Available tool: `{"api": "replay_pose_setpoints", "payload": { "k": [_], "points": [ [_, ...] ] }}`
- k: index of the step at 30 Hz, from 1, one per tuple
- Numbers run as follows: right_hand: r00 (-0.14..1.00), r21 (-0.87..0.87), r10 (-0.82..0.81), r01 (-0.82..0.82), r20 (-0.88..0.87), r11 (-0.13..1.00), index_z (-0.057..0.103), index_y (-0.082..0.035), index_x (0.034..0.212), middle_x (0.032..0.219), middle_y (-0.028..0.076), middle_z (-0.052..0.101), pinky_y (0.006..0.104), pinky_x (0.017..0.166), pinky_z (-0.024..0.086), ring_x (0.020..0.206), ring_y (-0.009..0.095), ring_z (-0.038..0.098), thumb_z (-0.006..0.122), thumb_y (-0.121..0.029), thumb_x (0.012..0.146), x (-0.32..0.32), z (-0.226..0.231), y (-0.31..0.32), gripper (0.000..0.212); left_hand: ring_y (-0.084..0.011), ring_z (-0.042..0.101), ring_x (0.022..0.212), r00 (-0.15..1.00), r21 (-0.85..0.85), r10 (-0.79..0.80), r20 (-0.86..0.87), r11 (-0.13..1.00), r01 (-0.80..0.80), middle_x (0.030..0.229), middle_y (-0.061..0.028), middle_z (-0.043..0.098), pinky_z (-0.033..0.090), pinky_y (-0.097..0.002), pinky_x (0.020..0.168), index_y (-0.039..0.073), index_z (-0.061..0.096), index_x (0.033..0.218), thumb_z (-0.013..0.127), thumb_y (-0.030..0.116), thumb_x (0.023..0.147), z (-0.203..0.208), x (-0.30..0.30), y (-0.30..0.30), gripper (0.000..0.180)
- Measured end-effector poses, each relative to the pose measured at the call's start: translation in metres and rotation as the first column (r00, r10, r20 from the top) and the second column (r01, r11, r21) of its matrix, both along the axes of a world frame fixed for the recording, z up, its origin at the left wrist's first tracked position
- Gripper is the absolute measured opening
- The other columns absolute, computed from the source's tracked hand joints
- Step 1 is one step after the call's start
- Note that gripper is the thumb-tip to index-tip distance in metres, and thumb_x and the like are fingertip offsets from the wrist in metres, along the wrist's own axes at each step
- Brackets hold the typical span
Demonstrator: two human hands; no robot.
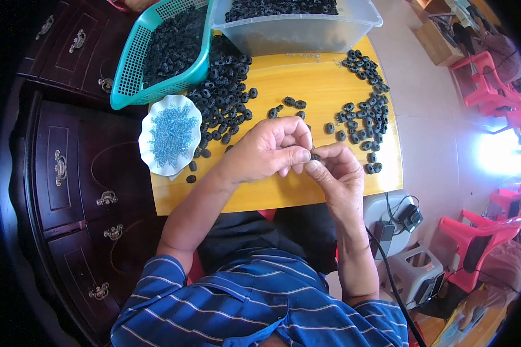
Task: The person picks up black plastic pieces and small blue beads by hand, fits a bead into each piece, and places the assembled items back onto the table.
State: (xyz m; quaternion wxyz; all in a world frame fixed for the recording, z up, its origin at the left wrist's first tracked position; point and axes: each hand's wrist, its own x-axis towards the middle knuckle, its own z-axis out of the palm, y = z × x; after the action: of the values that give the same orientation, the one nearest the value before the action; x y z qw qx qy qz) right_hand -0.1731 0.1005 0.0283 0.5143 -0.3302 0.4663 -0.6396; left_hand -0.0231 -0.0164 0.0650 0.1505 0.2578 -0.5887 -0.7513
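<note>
My hands meet above the front middle of the yellow table. Between the thumb and fingers of my right hand (pixel 342 173) is a small black cord lock (pixel 315 157), mostly covered by the fingertips. My left hand (pixel 263 149) is closed in a pinch right beside it, thumb against fingers; what it grips is too small to make out. Just beyond the hands lie a few loose black cord locks (pixel 300 104). To the right, many two-holed cord locks (pixel 366 118) are spread along the table's edge. A larger heap of black pieces (pixel 220 104) sits to the left.
A white scalloped dish (pixel 146 151) of small bluish springs (pixel 171 133) stands at the table's left edge. Behind it are a green basket (pixel 127 78) and a clear plastic bin (pixel 295 36), both holding black pieces. Dark drawers (pixel 63 168) flank the left; a grey stool (pixel 414 272) stands right.
</note>
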Motion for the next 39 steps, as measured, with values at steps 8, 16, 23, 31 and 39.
{"api": "replay_pose_setpoints", "payload": {
  "k": [8,16,23,31,39],
  "points": [
    [0.976,0.072,0.011,-0.027,0.218,0.997,0.061,-0.003,0.105,0.092,0.001,0.066,0.0205,0.077,0.048,0.082,0.006,0.060,0.068,-0.004,0.092,-0.003,-0.001,0.000,0.015,-0.0042,0.053,0.063,0.998,-0.115,-0.046,0.051,0.992,0.052,0.074,0.0000,0.059,0.041,-0.0188,0.054,0.005,0.056,0.095,0.059,0.007,0.095,0.005,-0.002,0.000,0.003],
    [0.881,0.088,0.040,-0.092,0.470,0.992,0.062,-0.006,0.108,0.095,0.002,0.067,0.0219,0.075,0.050,0.080,0.009,0.062,0.064,-0.011,0.095,-0.006,-0.001,-0.001,0.014,-0.0114,0.057,0.067,0.994,-0.419,0.108,0.023,0.904,-0.089,0.076,-0.0053,0.063,0.045,-0.0262,0.062,0.002,0.058,0.095,0.060,0.011,0.096,-0.001,-0.002,0.010,0.009],
    [0.821,0.106,0.028,-0.107,0.571,0.989,0.062,-0.008,0.109,0.096,0.002,0.068,0.0192,0.071,0.052,0.076,0.008,0.064,0.063,-0.012,0.096,-0.008,-0.004,-0.001,0.014,-0.0166,0.063,0.069,0.990,-0.463,0.139,0.032,0.880,-0.108,0.078,-0.0087,0.065,0.048,-0.0301,0.064,0.002,0.058,0.095,0.062,0.011,0.095,0.007,-0.006,0.017,0.010],
    [0.830,0.109,0.019,-0.096,0.557,0.989,0.061,-0.007,0.109,0.095,0.002,0.067,0.0194,0.071,0.052,0.076,0.008,0.064,0.062,-0.011,0.097,-0.006,-0.004,-0.002,0.013,-0.0054,0.054,0.065,0.983,-0.586,0.180,0.034,0.800,-0.127,0.075,-0.0025,0.059,0.042,-0.0224,0.057,0.001,0.057,0.099,0.062,0.007,0.095,-0.004,-0.009,0.018,0.008],
    [0.785,0.101,0.024,-0.111,0.619,0.989,0.060,-0.007,0.109,0.096,0.005,0.067,0.0211,0.072,0.053,0.076,0.009,0.064,0.061,-0.014,0.097,-0.010,-0.003,-0.002,0.013,-0.0187,0.064,0.069,0.974,-0.584,0.211,0.080,0.802,-0.125,0.078,-0.0112,0.067,0.048,-0.0304,0.062,0.000,0.062,0.091,0.059,0.013,0.096,-0.005,-0.004,0.013,0.015]
  ]
}}
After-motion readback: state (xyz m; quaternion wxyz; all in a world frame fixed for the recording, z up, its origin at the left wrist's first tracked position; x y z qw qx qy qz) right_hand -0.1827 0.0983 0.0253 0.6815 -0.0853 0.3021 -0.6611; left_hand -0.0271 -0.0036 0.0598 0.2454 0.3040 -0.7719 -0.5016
